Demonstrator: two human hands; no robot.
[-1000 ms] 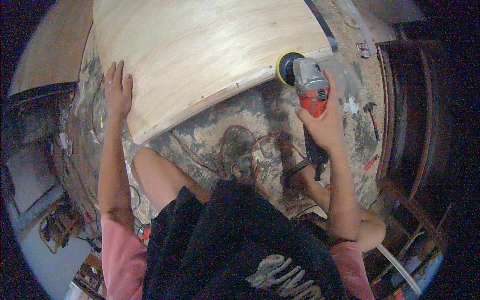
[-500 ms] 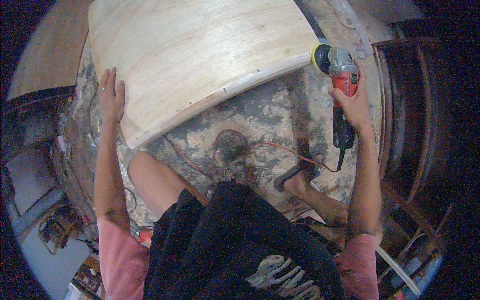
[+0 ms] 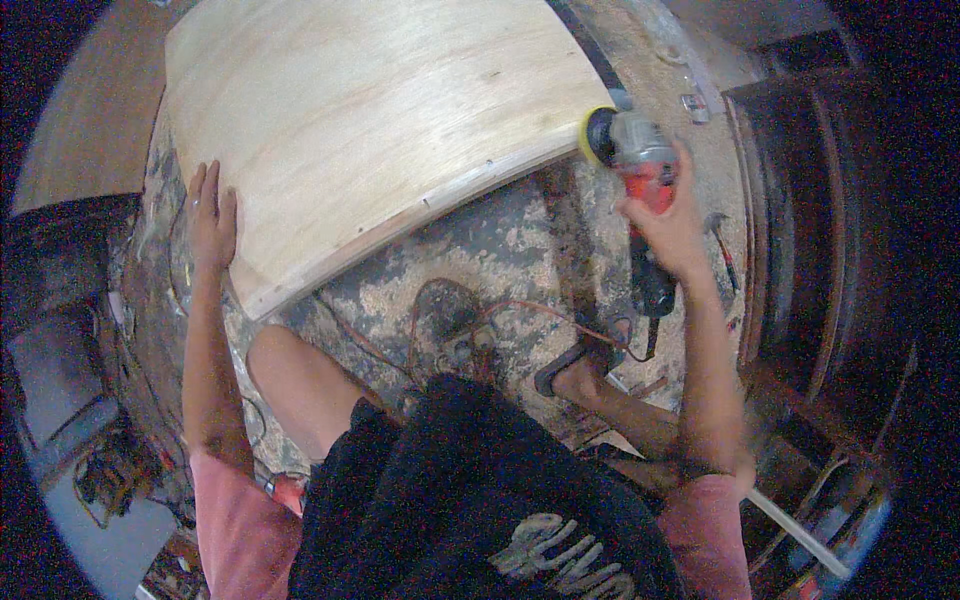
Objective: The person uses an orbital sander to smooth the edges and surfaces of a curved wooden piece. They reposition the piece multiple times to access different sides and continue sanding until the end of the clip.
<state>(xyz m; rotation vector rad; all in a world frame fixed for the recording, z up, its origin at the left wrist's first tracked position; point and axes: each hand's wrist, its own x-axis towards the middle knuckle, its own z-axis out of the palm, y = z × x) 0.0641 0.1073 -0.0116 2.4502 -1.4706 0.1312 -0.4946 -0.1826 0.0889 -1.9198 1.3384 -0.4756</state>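
A large pale plywood panel (image 3: 370,120) with a framed edge lies in front of me. My left hand (image 3: 212,218) rests against its left edge, fingers stretched out and holding nothing. In my right hand (image 3: 668,222) is a red and grey angle grinder (image 3: 648,178), gripped round its body. The grinder's yellow-rimmed round pad (image 3: 598,136) is at the panel's near right corner; whether it presses on the wood I cannot tell. From the grinder's black rear end a cord (image 3: 560,312) loops back over the floor.
Sawdust and dark stains cover the floor (image 3: 500,250). A hammer (image 3: 722,252) lies right of my right forearm, beside dark wooden furniture (image 3: 800,220). Another wood panel (image 3: 95,120) stands at the far left. My sandalled foot (image 3: 570,370) is below the grinder.
The grinder in my right hand appears lower and further left, its pad still by the panel's corner. The whole view has shifted somewhat. My left hand stays at the panel's left edge.
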